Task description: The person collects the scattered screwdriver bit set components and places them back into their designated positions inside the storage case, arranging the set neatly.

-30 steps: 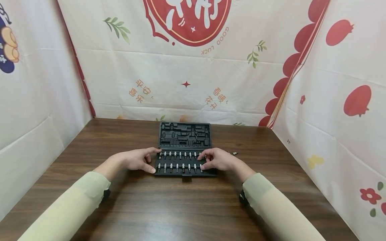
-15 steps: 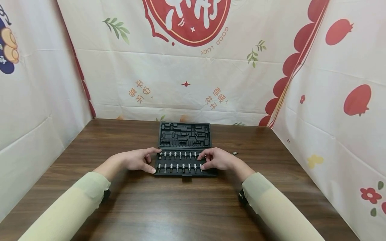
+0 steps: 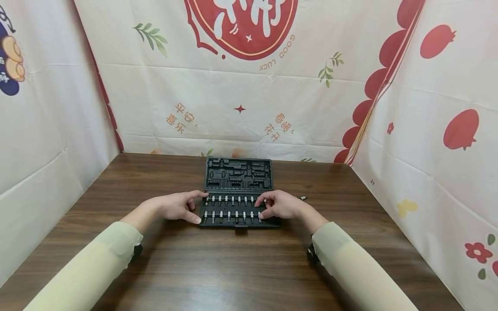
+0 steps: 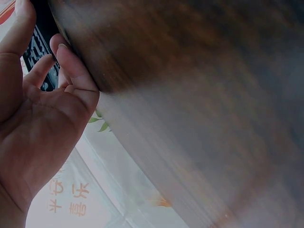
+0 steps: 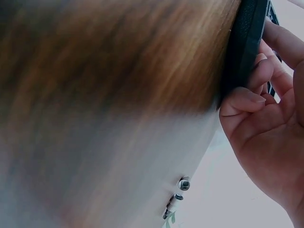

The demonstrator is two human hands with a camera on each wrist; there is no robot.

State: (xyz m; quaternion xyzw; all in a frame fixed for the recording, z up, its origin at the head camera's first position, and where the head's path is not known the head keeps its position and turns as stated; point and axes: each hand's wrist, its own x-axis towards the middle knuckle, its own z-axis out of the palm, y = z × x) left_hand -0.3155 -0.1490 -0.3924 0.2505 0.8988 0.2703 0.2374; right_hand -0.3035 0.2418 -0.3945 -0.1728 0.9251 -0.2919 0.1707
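A black bit socket case [image 3: 229,209] lies open on the wooden table, its lid [image 3: 239,172] tipped back. Two rows of silver-and-dark bit sockets [image 3: 236,216] fill the base. My left hand [image 3: 174,205] spans the case's left end, index finger at the back corner and thumb at the front corner. The right hand [image 3: 285,205] reaches over the right end. Its thumb rests by the last front-row bit socket, and its index fingertip is among the back row, apart from the thumb. In the right wrist view the lower fingers [image 5: 244,102] bend beside the case's side.
Loose bit sockets lie on the table [image 3: 233,268] right of the case; the right wrist view shows one end-on [image 5: 184,184] and another bit socket [image 5: 173,205] on its side. A printed cloth [image 3: 241,86] hangs behind the table and along both sides.
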